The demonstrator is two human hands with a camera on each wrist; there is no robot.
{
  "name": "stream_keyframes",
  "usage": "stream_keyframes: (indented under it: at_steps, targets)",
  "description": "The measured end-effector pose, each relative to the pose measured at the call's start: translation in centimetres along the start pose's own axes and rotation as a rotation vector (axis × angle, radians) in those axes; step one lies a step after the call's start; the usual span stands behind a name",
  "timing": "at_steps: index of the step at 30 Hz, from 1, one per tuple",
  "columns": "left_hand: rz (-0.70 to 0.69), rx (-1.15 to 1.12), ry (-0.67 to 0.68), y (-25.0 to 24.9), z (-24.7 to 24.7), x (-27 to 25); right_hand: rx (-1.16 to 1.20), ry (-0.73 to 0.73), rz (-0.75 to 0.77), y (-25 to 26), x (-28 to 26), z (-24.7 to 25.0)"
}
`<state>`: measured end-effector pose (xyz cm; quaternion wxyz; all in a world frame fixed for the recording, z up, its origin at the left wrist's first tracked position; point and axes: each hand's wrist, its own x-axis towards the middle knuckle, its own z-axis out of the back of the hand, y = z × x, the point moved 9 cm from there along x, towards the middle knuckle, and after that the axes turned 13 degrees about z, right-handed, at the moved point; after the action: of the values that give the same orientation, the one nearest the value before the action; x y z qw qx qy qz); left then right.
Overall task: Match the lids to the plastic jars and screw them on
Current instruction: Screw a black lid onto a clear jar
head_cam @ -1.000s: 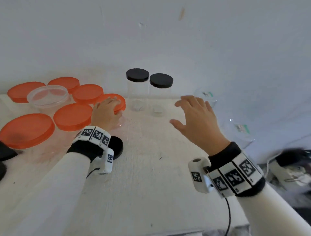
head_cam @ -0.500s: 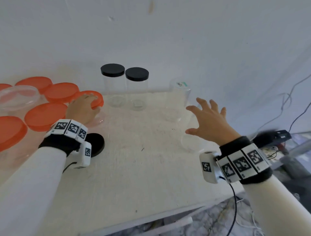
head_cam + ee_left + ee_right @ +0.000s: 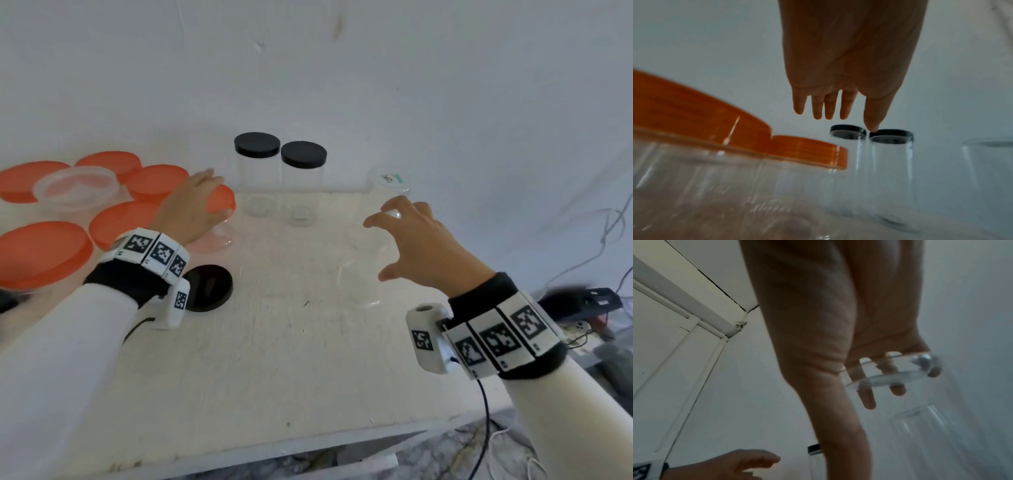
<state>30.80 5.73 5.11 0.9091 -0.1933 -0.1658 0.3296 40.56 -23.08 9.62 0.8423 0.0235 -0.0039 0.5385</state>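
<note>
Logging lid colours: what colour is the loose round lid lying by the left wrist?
Black loose round lid; head view shows it best.

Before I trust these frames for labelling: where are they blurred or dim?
Head view: sharp and evenly lit, though the open clear jar barely shows. Left wrist view: orange lids smeared. Right wrist view: dim, right hand backlit, jar rim blurred.

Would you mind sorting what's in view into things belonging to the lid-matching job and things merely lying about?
Job:
- black-lidded jars
- open clear jars
- loose black lid
- orange-lidded jars
- left hand
- right hand

Lying about:
- cables
- dark device
</note>
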Motion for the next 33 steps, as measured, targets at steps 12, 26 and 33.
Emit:
stream_keyframes:
  at_steps: [12,26,33]
  targets:
    - [-0.004,0.165,0.446,2.7,-4.5,-8.2,0.381,-0.191,-0.011,2.5,3.7,-2.9]
    - [0.029,0.316,0.611,4.4,-7.6,-8.3,0.509,-0.197,0.040,3.3,6.5,-6.4]
    - [-0.013,0.061,0.482,3.5,-5.4,-8.0,0.680,-0.192,0.021,3.5,7.2,-7.9]
